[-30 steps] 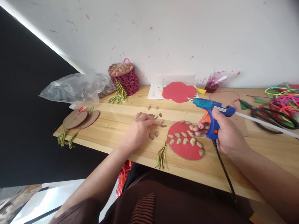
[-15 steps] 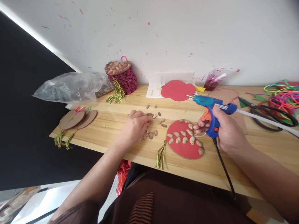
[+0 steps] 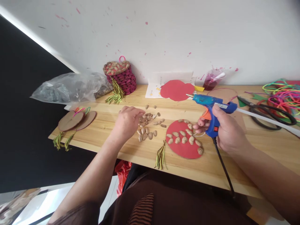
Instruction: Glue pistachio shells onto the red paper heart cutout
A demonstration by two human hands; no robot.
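Observation:
My left hand (image 3: 126, 122) rests palm down on the wooden table (image 3: 131, 148), fingers curled, its fingertips at the left edge of a small pile of loose peanut shells (image 3: 146, 126). Whether a shell sits under the fingers is hidden. My right hand (image 3: 226, 132) grips a blue hot glue gun (image 3: 208, 103), nozzle pointing left, held above a red paper disc (image 3: 185, 148). The disc carries rows of stuck-on peanut shells (image 3: 184, 139). A green-yellow tassel (image 3: 160, 156) hangs from the disc's left edge. The gun's black cord (image 3: 222, 165) runs down over the table's front edge.
At the back stand a red woven basket (image 3: 122, 76) topped with shells, a plastic bag (image 3: 70, 87), red paper cutouts (image 3: 177, 90) and a cup of pink liquid (image 3: 212, 82). Cardboard discs with tassels (image 3: 75, 118) lie far left. Black scissors (image 3: 267, 112) and neon cords (image 3: 283, 93) lie right.
My left hand has drawn back to the left, uncovering a gathered pile of shells. The glue gun has stayed nearly still above the red disc.

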